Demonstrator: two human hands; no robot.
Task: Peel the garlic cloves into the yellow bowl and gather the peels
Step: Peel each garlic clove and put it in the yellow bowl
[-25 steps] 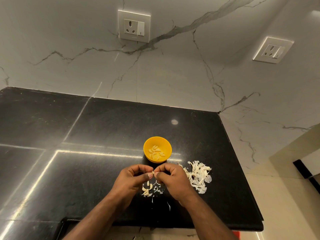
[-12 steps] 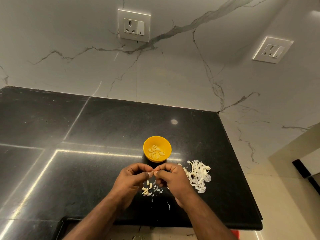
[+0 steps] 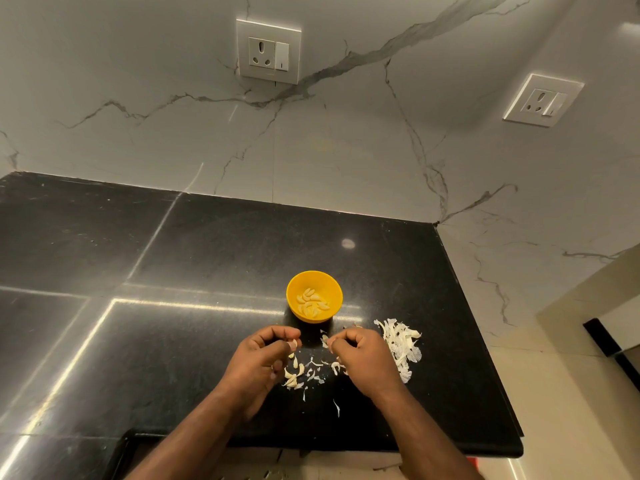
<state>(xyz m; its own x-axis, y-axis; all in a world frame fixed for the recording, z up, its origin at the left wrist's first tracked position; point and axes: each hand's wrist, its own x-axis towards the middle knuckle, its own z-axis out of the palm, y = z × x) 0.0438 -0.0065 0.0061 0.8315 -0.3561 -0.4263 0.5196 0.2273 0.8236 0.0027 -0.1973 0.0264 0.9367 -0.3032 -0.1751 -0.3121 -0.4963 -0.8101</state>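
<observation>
Black counter (image 3: 207,271) below marble wall (image 3: 346,150). Left hand (image 3: 258,363) pinching garlic clove (image 3: 294,344); right hand (image 3: 363,358) pinching peel (image 3: 325,340); hands apart. Yellow bowl (image 3: 294,289) just beyond, holding peeled cloves (image 3: 311,302). Peel pile (image 3: 403,344) right of right hand. Unpeeled cloves (image 3: 293,375) between hands.

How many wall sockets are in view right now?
2. One wall socket sits on the marble wall straight above the yellow bowl; the other socket is on the wall to the right.
</observation>
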